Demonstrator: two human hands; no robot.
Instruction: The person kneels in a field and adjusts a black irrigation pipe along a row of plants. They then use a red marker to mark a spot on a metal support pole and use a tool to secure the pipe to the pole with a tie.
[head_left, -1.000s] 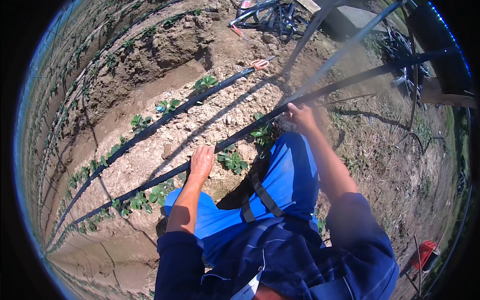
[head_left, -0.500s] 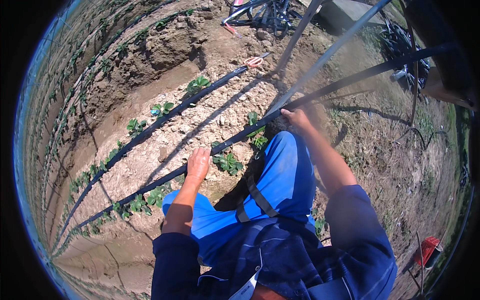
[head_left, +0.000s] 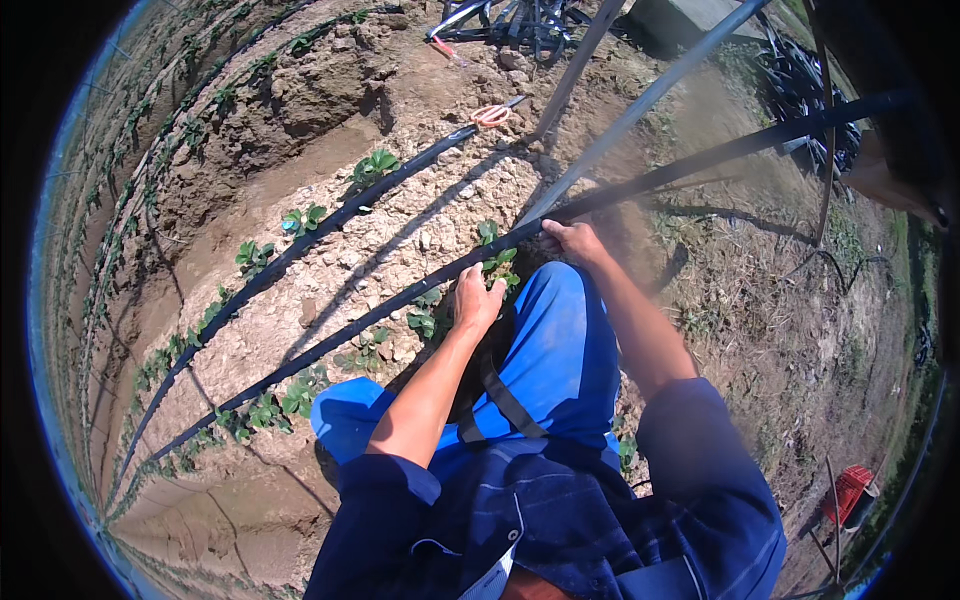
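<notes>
My right hand (head_left: pixel 570 238) grips a black drip pipe (head_left: pixel 372 319) that runs diagonally across the dry soil bed. My left hand (head_left: pixel 478 296) is just below the same pipe, thumb apart from slightly curled fingers, beside a green leafy plant (head_left: pixel 500 262); whether the fingertips touch pipe or leaves I cannot tell. A second black pipe (head_left: pixel 320 228) lies parallel farther up, with pink-handled scissors or a similar tool (head_left: pixel 490 116) at its end. Small plants (head_left: pixel 374 166) grow along both pipes. My knees in blue trousers are just behind the pipe.
Metal poles (head_left: pixel 640 112) slant up past my right hand. Tangled black strips (head_left: pixel 515 30) and a grey block (head_left: pixel 680 25) lie at the top. A red crate (head_left: pixel 846 492) sits at lower right. Furrowed rows of plants (head_left: pixel 180 150) curve away on the left.
My left hand has left its place on the pipe farther left and moved right and up, closer to my right hand and the plant. My right hand has shifted slightly left along with the view.
</notes>
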